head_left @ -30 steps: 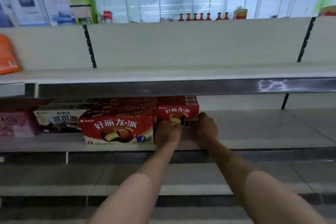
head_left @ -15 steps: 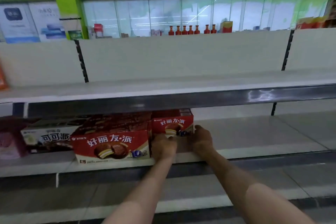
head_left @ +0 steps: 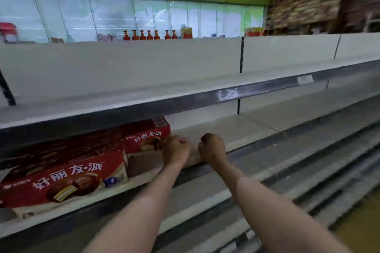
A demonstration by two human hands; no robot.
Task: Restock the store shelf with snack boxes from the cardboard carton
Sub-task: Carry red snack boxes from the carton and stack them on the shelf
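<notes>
- A stocker's left hand (head_left: pixel 175 150) touches the right front corner of a red snack box (head_left: pixel 146 138) on the store shelf (head_left: pixel 242 127); whether its curled fingers pinch that corner cannot be told.
- The box lies just left of those fingers, long side along the shelf edge.
- The right hand (head_left: pixel 211 148), a closed fist holding nothing, sits farther right on the bare board, apart from the box.

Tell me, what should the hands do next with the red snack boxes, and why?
Probably pull both hands back and fetch another box. The stacked red box already sits on the shelf, set further back than the big front box. The left hand is at its right end; the right hand is curled, holding nothing. Bare shelf lies to the right.
</notes>
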